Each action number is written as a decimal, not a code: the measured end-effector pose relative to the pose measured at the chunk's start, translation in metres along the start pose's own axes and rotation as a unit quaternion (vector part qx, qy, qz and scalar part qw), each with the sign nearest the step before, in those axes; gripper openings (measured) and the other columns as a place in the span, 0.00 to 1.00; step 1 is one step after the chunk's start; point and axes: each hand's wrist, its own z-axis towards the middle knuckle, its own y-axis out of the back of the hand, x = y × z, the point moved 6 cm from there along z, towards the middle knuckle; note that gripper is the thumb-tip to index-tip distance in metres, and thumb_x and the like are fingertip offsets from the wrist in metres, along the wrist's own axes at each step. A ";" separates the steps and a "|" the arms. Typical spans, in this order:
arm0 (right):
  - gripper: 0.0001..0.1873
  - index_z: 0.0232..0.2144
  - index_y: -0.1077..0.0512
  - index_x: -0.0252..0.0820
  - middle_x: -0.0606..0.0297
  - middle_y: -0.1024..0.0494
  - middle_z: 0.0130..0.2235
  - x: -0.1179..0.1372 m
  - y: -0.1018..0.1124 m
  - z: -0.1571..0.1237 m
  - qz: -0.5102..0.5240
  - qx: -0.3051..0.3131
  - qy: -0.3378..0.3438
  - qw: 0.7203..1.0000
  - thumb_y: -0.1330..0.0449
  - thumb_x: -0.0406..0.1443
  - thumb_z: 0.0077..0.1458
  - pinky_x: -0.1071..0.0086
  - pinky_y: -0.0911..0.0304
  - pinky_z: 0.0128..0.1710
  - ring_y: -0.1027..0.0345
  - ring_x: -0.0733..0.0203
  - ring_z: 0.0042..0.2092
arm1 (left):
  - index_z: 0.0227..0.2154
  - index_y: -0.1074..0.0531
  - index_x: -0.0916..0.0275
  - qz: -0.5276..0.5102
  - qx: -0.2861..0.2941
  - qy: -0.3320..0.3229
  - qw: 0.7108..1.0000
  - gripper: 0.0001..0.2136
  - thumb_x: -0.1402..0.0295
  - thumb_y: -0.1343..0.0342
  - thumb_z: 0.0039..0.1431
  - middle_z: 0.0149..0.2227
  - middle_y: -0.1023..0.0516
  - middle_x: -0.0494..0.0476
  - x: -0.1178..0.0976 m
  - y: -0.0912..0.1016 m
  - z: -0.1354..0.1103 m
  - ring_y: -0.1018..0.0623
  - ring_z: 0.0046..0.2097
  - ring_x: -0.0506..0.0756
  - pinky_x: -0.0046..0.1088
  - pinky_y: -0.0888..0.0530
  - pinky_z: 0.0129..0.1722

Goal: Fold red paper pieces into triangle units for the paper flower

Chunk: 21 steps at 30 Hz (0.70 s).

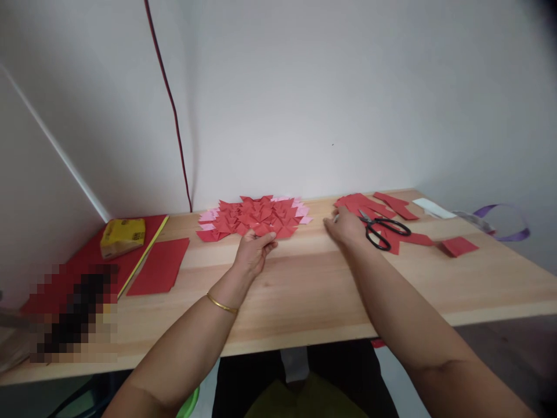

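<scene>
My left hand (256, 252) is closed in a pinch at the front of a heap of folded red paper pieces (261, 210). A folded red paper piece (284, 231) shows right at its fingertips and seems to be in the pinch. Pink folded pieces (208, 217) stick out from the heap's sides. My right hand (346, 225) rests low over the table, fingers bent and a little apart, with nothing visible in them. Close to its right lie black-handled scissors (378, 227), partly over red paper strips (363, 203).
To the left lie a red sheet stack (174, 261), a larger red sheet (87, 255) with a yellow edge, and a yellow packet (124, 235). A red square (459, 246), a white strip (434, 208) and a purple ribbon (513, 235) lie right. The wall stands behind the table.
</scene>
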 end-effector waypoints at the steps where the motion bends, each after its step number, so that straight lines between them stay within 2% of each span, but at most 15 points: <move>1: 0.20 0.46 0.31 0.36 0.46 0.24 0.42 -0.002 -0.001 0.000 -0.008 0.014 -0.003 1.000 0.44 0.39 0.51 0.59 0.39 0.39 0.31 0.45 0.43 | 0.24 0.32 0.65 0.002 0.000 0.001 1.000 0.17 0.71 0.30 0.31 0.24 0.28 0.47 0.000 0.000 0.000 0.28 0.26 0.46 0.25 0.27 0.29; 5: 0.17 0.42 0.29 0.40 0.53 0.23 0.37 0.002 -0.003 -0.005 -0.002 0.048 -0.001 0.999 0.43 0.33 0.45 0.64 0.40 0.34 0.30 0.50 0.38 | 0.23 0.33 0.65 0.002 0.002 -0.001 1.000 0.17 0.71 0.30 0.31 0.23 0.28 0.47 0.000 0.002 0.001 0.28 0.25 0.46 0.25 0.26 0.29; 7: 0.15 0.38 0.27 0.41 0.58 0.24 0.31 0.006 -0.002 -0.006 0.062 0.055 0.011 0.996 0.42 0.34 0.44 0.67 0.42 0.31 0.32 0.56 0.32 | 0.22 0.34 0.65 0.001 0.001 -0.001 1.000 0.17 0.71 0.30 0.31 0.23 0.28 0.47 0.000 0.004 0.002 0.28 0.25 0.46 0.24 0.26 0.29; 9: 0.14 0.37 0.26 0.41 0.63 0.27 0.26 0.011 -0.001 -0.006 0.188 0.065 0.032 0.979 0.43 0.35 0.45 0.69 0.43 0.28 0.36 0.61 0.27 | 0.20 0.34 0.65 0.002 -0.002 0.000 1.000 0.17 0.71 0.30 0.32 0.22 0.29 0.47 0.000 0.005 0.003 0.29 0.25 0.46 0.24 0.26 0.29; 11: 0.13 0.36 0.27 0.41 0.67 0.30 0.25 0.018 0.002 -0.007 0.354 0.070 0.052 0.931 0.45 0.37 0.47 0.69 0.42 0.28 0.38 0.64 0.26 | 0.18 0.36 0.66 0.003 -0.006 0.001 1.000 0.17 0.71 0.30 0.32 0.21 0.31 0.47 0.000 0.006 0.004 0.29 0.25 0.46 0.25 0.25 0.29; 13: 0.12 0.35 0.29 0.42 0.67 0.30 0.26 0.028 0.006 -0.011 0.501 0.082 0.077 0.858 0.46 0.39 0.49 0.69 0.39 0.32 0.38 0.66 0.27 | 0.16 0.37 0.65 0.001 -0.007 0.004 1.000 0.17 0.71 0.30 0.32 0.19 0.33 0.46 0.000 0.007 0.004 0.29 0.24 0.46 0.25 0.25 0.29; 14: 0.11 0.35 0.30 0.42 0.68 0.30 0.27 0.035 0.007 -0.015 0.552 0.102 0.096 0.822 0.45 0.39 0.49 0.68 0.37 0.34 0.37 0.66 0.28 | 0.16 0.38 0.65 0.000 -0.008 0.004 1.000 0.18 0.71 0.30 0.32 0.19 0.33 0.46 0.000 0.007 0.004 0.30 0.24 0.46 0.26 0.25 0.29; 16: 0.11 0.36 0.32 0.45 0.68 0.30 0.29 0.049 0.011 -0.026 0.602 0.145 0.143 0.772 0.42 0.40 0.48 0.67 0.36 0.38 0.35 0.66 0.31 | 0.15 0.38 0.65 -0.003 -0.006 0.005 1.000 0.17 0.71 0.30 0.32 0.19 0.34 0.45 0.000 0.007 0.005 0.30 0.24 0.46 0.27 0.25 0.29; 18: 0.15 0.37 0.34 0.48 0.68 0.29 0.33 0.061 0.014 -0.038 0.610 0.181 0.185 0.749 0.38 0.40 0.45 0.66 0.36 0.41 0.34 0.65 0.35 | 0.16 0.37 0.66 -0.004 0.000 0.007 1.000 0.17 0.72 0.30 0.32 0.19 0.33 0.46 0.001 0.007 0.006 0.30 0.24 0.46 0.27 0.24 0.29; 21: 0.17 0.37 0.36 0.49 0.68 0.30 0.34 0.071 0.015 -0.052 0.619 0.207 0.207 0.729 0.35 0.41 0.45 0.65 0.36 0.42 0.34 0.63 0.37 | 0.16 0.36 0.66 -0.003 0.000 0.009 1.000 0.16 0.72 0.30 0.33 0.20 0.32 0.46 0.001 0.008 0.006 0.29 0.25 0.47 0.27 0.24 0.29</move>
